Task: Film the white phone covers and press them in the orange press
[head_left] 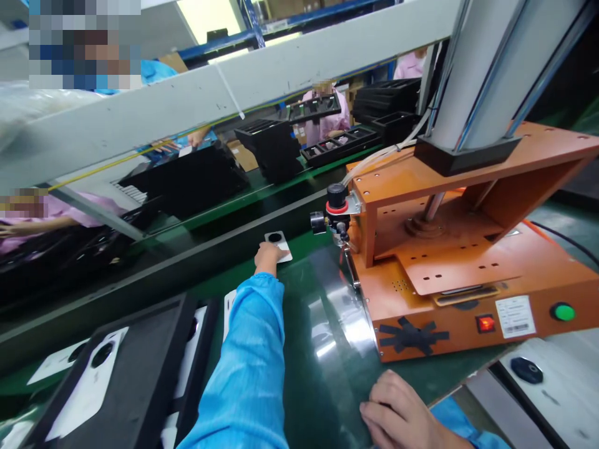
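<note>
My left hand (267,255), in a blue sleeve, is stretched far forward over the green surface. Its fingers are closed at the edge of a white phone back cover (285,247) with a round black camera area; part of the cover is under the hand. Near the front edge, beside the orange press (468,274), rests my right hand (400,411). Its fingers are curled together, and nothing shows in them. Another white cover (229,308) is partly hidden behind my left sleeve. At the lower left, one more white cover (88,393) lies on a black foam tray (145,368).
The press has a red lit switch (485,323), a green button (563,312) and a pressure gauge (318,222). A clear plastic sheet (327,312) lies left of it. Across the dark rail (187,268), co-workers in pink and blue stand among stacked black trays (187,178).
</note>
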`<action>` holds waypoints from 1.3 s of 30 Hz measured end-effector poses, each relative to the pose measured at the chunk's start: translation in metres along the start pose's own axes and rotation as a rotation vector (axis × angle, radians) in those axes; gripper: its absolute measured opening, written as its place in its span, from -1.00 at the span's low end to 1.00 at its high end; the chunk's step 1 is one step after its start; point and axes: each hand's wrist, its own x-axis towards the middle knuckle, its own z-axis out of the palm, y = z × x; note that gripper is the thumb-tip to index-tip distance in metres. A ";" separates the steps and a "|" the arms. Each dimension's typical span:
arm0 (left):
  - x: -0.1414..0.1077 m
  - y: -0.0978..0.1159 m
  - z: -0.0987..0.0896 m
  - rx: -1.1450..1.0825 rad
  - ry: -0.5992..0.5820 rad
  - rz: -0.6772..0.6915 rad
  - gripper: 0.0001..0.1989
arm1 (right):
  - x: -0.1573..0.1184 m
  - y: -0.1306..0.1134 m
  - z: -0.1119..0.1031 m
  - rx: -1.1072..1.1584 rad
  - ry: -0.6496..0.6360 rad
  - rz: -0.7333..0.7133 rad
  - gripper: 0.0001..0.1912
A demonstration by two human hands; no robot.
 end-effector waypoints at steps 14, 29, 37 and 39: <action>-0.340 -0.013 -0.105 -0.215 -0.162 -0.417 -0.65 | 0.028 -0.017 0.000 0.313 0.006 0.164 -0.78; -0.396 -0.019 -0.082 0.259 -0.125 0.178 -0.47 | 0.125 0.015 0.087 0.389 -0.183 0.702 -0.80; -0.392 -0.016 -0.076 0.258 -0.088 0.143 -0.47 | 0.137 -0.002 0.101 0.224 -0.416 0.656 -0.86; -0.392 -0.016 -0.077 0.258 -0.079 0.138 -0.49 | 0.137 -0.004 0.104 0.193 -0.478 0.652 -0.86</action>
